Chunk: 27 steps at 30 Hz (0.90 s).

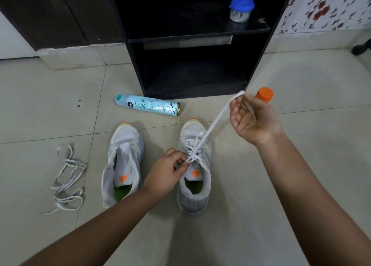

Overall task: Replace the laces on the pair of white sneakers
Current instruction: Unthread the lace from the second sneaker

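Two white shoes stood side by side on the tiled floor [301, 81], toes pointing away from the person. The far-left one, the open shoe [122, 165], had bare eyelets and its tongue pulled up and forward. The laced shoe [194, 165], just beside it, carried a white lace [214, 123] crossed through several rows of eyelets (the upper rows near the ankle looked unthreaded).

The left hand [166, 171] hung low over that shoe, its fingers curled and pinching the lace where it crossed at the tongue. The right hand [253, 117] was raised well above and to the right, palm toward the camera, fingers curled, gripping the lace's free end at the fingertips. The lace ran taut in a straight slant from the eyelets up to that hand.

A spare lace [66, 177] lay in loose loops on the floor, well apart to the left of the open shoe. A pale blue spray can [147, 105] lay on its side beyond the shoes, near the foot of a black shelf unit [192, 64]. A tub [241, 9] with a blue lid sat on the shelf. An orange cap [265, 95] showed just behind the right hand; what it belonged to was hidden.
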### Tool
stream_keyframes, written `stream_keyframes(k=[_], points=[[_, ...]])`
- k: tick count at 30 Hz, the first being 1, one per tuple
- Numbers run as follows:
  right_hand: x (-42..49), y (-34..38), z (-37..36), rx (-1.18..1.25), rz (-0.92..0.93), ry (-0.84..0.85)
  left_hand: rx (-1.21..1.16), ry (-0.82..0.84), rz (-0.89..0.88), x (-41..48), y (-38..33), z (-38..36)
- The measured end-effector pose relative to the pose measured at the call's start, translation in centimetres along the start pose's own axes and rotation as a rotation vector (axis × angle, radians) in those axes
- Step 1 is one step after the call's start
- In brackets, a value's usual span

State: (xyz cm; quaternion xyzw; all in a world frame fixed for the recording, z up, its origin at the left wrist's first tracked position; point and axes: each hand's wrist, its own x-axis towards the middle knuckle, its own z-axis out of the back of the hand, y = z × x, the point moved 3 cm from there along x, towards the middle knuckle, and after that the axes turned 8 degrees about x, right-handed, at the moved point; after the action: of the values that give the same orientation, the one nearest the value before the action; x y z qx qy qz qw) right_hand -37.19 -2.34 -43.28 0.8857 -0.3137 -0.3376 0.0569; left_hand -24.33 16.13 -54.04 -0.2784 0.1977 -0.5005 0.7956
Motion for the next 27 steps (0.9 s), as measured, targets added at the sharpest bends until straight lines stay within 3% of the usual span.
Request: stream_keyframes(k=[4, 11, 13, 15, 17, 19, 24, 27], points=[[1.8, 1.2, 2.8, 0.286, 0.045, -0.095, 0.009, 0.0, 0.017, 0.2, 0.0, 0.3], [3.8, -0.5, 4.7, 0.365, 0.061, -0.085, 0.071, 0.009, 0.038, 0.6, -0.2, 0.3], [4.1, -2.6, 6.1, 0.207, 0.0, -0.072, 0.104, 0.001, 0.047, 0.7, -0.4, 0.6], [3.4, -5.0, 8.3, -0.242, -0.013, -0.188, 0.087, -0.026, 0.04, 0.8, -0.8, 0.7], [2.0, -7.0, 9.7, -0.705, 0.075, -0.307, 0.053, -0.056, 0.036, 0.6, -1.1, 0.8], [1.2, -8.4, 9.7, -0.945, 0.191, -0.219, 0.029, -0.068, 0.013, 0.4, -1.2, 0.8], [1.7, -7.9, 6.8, -0.899, 0.318, -0.091, 0.027, -0.061, -0.033, 0.9, -1.8, 0.7], [2.5, -7.0, 6.1, -1.003, 0.445, -0.045, 0.038, -0.07, -0.046, 1.2, -2.0, 0.6]])
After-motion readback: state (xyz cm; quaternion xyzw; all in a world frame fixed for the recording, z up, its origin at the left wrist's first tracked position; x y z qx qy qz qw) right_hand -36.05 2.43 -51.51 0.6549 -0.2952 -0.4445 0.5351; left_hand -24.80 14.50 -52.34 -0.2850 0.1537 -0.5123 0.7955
